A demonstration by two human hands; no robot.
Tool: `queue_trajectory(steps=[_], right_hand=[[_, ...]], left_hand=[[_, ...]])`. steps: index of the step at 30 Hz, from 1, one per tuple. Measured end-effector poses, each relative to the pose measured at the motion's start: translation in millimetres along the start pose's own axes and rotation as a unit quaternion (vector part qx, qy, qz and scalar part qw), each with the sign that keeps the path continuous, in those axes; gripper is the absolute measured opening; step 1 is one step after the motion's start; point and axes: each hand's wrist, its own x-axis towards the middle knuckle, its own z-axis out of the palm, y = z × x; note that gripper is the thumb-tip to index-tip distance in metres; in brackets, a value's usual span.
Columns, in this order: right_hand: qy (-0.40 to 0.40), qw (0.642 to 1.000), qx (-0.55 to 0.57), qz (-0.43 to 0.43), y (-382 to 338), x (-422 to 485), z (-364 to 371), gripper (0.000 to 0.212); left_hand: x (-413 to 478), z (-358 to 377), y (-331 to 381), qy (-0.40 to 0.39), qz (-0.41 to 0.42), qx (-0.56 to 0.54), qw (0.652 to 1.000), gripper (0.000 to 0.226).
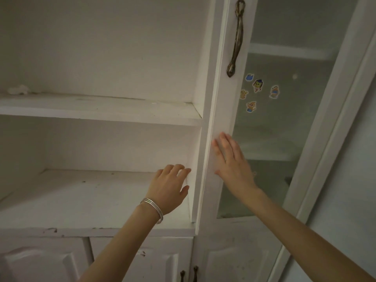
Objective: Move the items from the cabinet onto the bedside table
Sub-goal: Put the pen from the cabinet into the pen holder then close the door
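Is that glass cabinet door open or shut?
Open. The glass door stands swung out from the cabinet, baring the shelves beside it. The right hand lies flat on its frame; the left hand touches its edge.

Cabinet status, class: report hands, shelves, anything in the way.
Left hand empty, at lower shelf edge. Right hand flat on glass door frame. Small white wad on upper shelf. Nothing blocking.
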Motion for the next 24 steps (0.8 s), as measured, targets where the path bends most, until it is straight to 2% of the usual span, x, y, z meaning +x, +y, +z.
queue_trajectory(steps=[3, 5, 8, 12, 17, 24], right_hand=[[0.030, 0.999, 0.018, -0.020, 7.6, 6.5, 8.3, 0.108], [0.077, 0.995, 0.048, -0.051, 19.5, 10.4, 7.5, 0.101], [0.129, 0.986, 0.084, -0.060, 42.6, 30.1, -6.7, 0.099], [0.084, 0.993, 0.006, -0.088, 60.6, 56.5, -21.0, 0.119], [0.099, 0.989, -0.022, -0.108, 63.1, 58.6, -20.6, 0.114], [0.098, 0.987, -0.076, -0.107, 61.7, 68.3, -11.7, 0.116]], left_hand=[[12.8, 5.9, 4.1, -0.004, 0.002, 0.014, 1.000, 0.052], [21.3, 8.6, 7.1, -0.002, 0.005, 0.017, 1.000, 0.056], [33.8, 14.0, 9.1, 0.028, -0.009, 0.013, 0.999, 0.061], [50.2, 22.0, 11.1, 0.062, -0.022, 0.018, 0.998, 0.066], [62.6, 35.2, 5.5, 0.085, -0.021, 0.016, 0.996, 0.067], [58.9, 49.5, -15.2, 0.054, -0.047, 0.031, 0.997, 0.068]])
